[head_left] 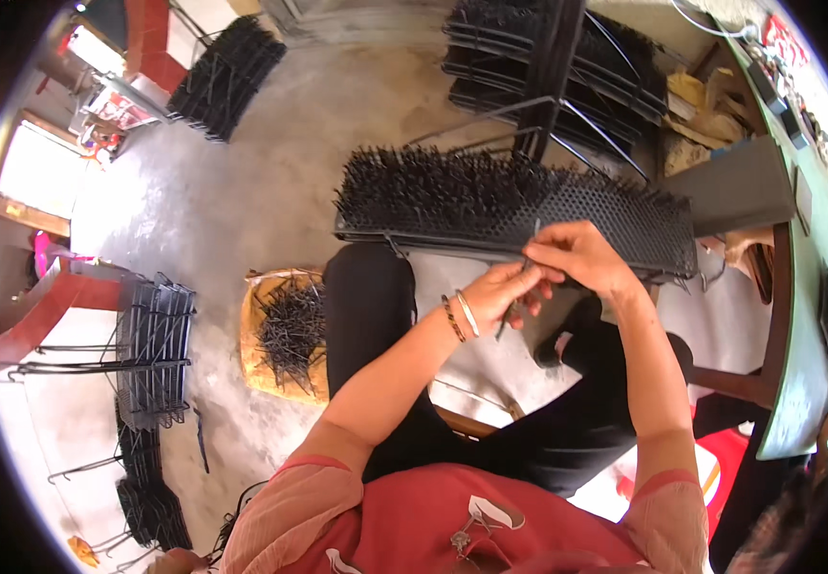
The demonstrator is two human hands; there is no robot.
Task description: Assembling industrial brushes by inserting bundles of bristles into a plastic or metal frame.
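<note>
**Both hands pinch thin pins at the near edge of a spiked panel**

The left hand (502, 295) has fingers curled tight round a bundle of thin dark metal pins (510, 311). The right hand (578, 256) pinches one pin, fingertips pressed together, at the near edge of the long black perforated panel bristling with upright pins (490, 206).

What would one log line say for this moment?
left hand: holds thin dark metal pins | right hand: pinches one pin at black perforated spiked board

We're wearing a red top (433, 517) with a white pattern on the front and sheer peach short sleeves (290, 502) edged in red. Black trousers (376, 316) cover our legs. Two bangles (462, 316) sit on the left wrist, one dark and beaded, one pale. Forearms are bare.
</note>
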